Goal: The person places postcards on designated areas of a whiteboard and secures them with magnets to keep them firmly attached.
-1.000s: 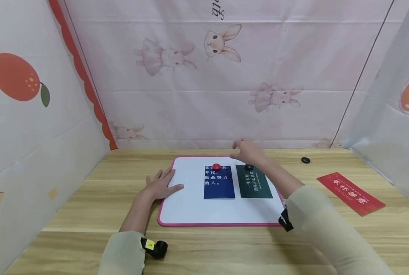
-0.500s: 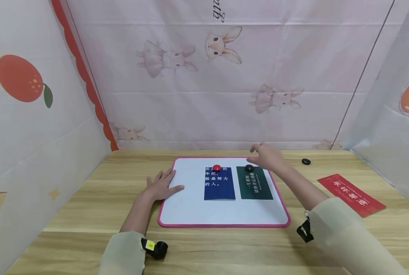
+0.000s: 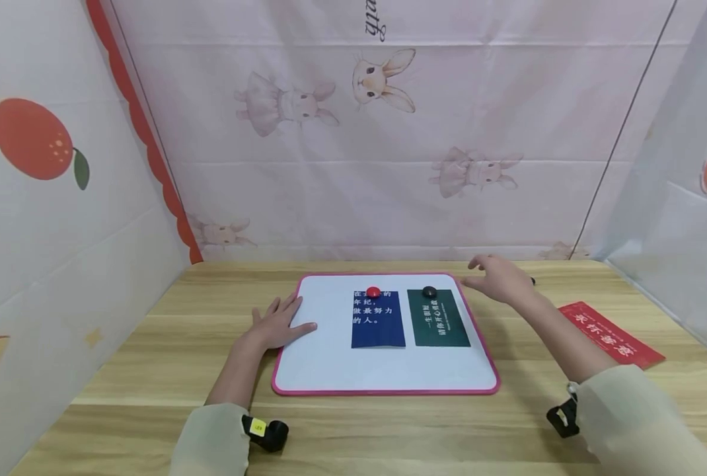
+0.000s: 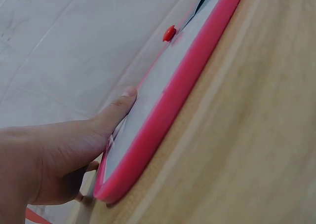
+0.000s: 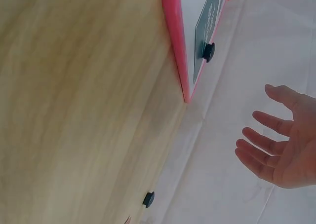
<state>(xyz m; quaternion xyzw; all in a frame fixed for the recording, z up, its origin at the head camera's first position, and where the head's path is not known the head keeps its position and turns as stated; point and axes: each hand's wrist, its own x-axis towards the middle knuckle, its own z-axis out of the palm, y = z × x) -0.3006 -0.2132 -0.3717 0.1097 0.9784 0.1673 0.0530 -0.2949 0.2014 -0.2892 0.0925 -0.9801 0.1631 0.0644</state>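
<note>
A pink-framed whiteboard lies flat on the wooden table. A blue card sits on it under a red magnet; beside it a dark green card sits under a black magnet. My left hand rests flat on the board's left edge, thumb on the white surface. My right hand hovers open, fingers spread, over the table just right of the board's far right corner, holding nothing. A second black magnet lies on the table beyond that hand, mostly hidden in the head view.
A red card with gold lettering lies on the table at the right. Fabric walls with rabbit and orange prints close in the back and both sides. Bare wood stretches along the front edge.
My right hand has left the black magnet on the green card and moved right, off the board toward the loose black magnet. The left hand has stayed put.
</note>
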